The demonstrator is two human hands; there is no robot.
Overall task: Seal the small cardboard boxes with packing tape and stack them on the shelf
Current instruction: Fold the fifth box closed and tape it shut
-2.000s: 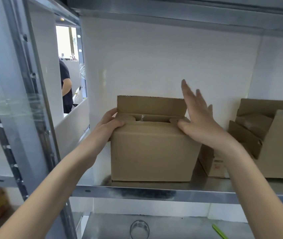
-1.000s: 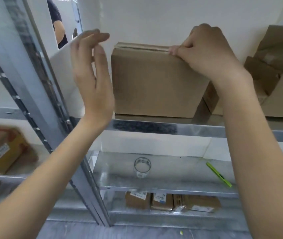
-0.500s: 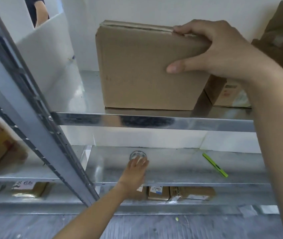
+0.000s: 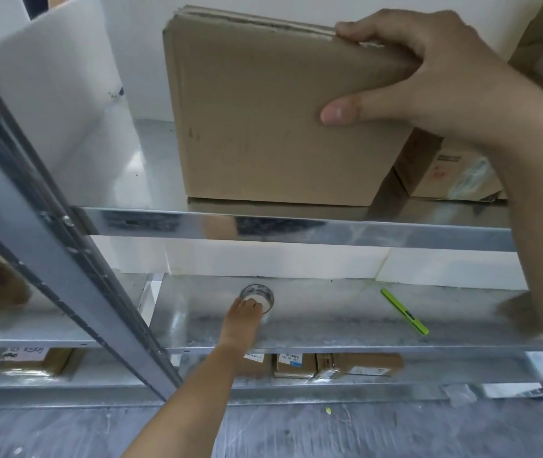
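The right hand (image 4: pixel 429 74) clamps the top right corner of the cardboard box (image 4: pixel 273 120), fingers curled over the folded-down flaps and thumb pressed flat against the front face; the likely reason is to keep the flaps shut so they do not spring up before tape goes on. The box stands upright on the upper shelf (image 4: pixel 296 226), close to the front lip, with other opened cardboard boxes (image 4: pixel 448 173) just beside it on the right. The flaps show no tape along the visible top edge, so the sealing looks not yet done. The left hand (image 4: pixel 245 315) reaches down to the lower shelf (image 4: pixel 329 328), its fingertips touching the near rim of the roll of clear packing tape (image 4: pixel 257 297), which lies flat there. Whether the fingers have closed on the roll cannot be told; they appear only loosely bent over its edge. A green utility knife (image 4: pixel 404 311) lies well apart to the right on the same shelf, probably kept within reach for cutting the tape. Labelled small boxes (image 4: pixel 326 365) sit on the shelf below. A grey upright post (image 4: pixel 75 259) crosses the left of the view.
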